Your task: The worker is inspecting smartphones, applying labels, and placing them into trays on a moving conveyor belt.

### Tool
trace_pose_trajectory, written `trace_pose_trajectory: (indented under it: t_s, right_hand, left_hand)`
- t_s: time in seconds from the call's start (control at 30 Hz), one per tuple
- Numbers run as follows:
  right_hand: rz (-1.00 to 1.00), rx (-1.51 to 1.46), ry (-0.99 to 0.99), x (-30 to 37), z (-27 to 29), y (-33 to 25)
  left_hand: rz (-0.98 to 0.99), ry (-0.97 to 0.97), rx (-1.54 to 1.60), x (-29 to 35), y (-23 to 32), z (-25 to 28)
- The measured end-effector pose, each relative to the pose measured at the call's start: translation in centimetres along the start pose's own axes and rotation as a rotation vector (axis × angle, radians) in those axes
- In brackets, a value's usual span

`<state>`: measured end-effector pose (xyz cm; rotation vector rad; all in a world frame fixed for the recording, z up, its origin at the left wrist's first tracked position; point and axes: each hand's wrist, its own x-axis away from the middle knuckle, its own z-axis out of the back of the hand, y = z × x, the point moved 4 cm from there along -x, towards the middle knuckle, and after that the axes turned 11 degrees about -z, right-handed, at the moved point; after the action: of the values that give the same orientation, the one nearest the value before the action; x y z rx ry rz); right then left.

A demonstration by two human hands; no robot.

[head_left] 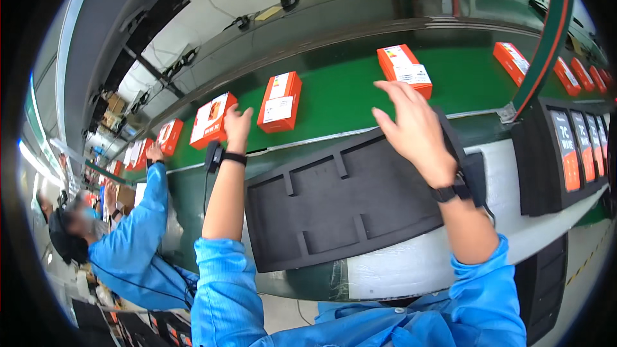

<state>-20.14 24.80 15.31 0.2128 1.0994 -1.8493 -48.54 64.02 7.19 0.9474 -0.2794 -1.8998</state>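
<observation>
Some green belt (340, 87) lies open — right hand (414, 130) over tray (347, 209) edge.

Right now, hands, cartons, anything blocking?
Left hand open beside printed orange carton, contact unclear. Right hand open near labelled orange carton, partly hiding black compartmented tray.

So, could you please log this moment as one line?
left hand: near orange box; right hand: open, near second orange box; black tray: on worktop; boxes: on green belt

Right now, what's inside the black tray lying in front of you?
Inside the black tray, only its raised dividers show. The right hand covers part of its right end, so anything beneath can't be seen.
</observation>
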Motion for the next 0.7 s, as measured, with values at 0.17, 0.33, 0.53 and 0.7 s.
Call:
trace_pose_trajectory:
  t_s: [0.17, 0.33, 0.53, 0.7]
  right_hand:
    - [-0.557, 0.550, -0.196, 7.9, 8.0, 7.0]
    - [-0.491, 0.528, -0.191, 11.2, 7.1, 8.4]
    - [-0.431, 0.368, 0.300, 11.4, 20.9, 1.7]
    - [-0.488, 0.344, 0.949, 23.2, 42.7, 6.3]
  left_hand:
    - [-0.116, -0.310, 0.425, 9.9, 7.4, 4.6]
    - [-0.186, -0.274, 0.524, 13.8, -10.0, 6.7]
    - [-0.289, -0.302, 0.816, 17.2, -1.1, 4.3]
    - [-0.170, -0.300, 0.636, 13.7, -8.8, 4.2]
